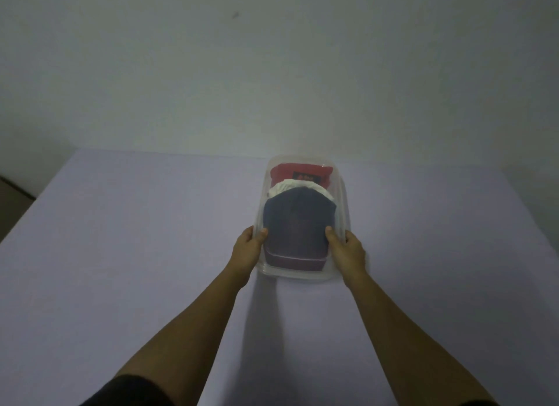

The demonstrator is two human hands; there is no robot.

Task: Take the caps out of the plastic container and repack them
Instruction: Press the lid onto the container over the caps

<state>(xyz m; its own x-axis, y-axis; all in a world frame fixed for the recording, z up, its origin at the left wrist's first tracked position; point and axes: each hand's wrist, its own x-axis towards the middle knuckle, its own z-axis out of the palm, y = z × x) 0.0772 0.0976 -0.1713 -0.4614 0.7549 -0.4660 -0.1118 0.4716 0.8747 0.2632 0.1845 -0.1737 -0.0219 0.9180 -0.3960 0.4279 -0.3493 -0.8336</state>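
Observation:
A clear plastic container (341,193) rests on the pale table, near its far edge. Inside it lie three caps, stacked front to back: a dark blue cap (298,224) nearest me, a white cap (286,187) peeking out behind it, and a red cap (299,172) with a dark label at the far end. My left hand (248,248) grips the container's left wall, thumb over the rim. My right hand (348,251) grips the right wall the same way, thumb inside touching the blue cap's edge.
The table (151,239) is covered in a pale lilac cloth and stands against a plain light wall. Its left edge drops off toward a dark floor (12,193).

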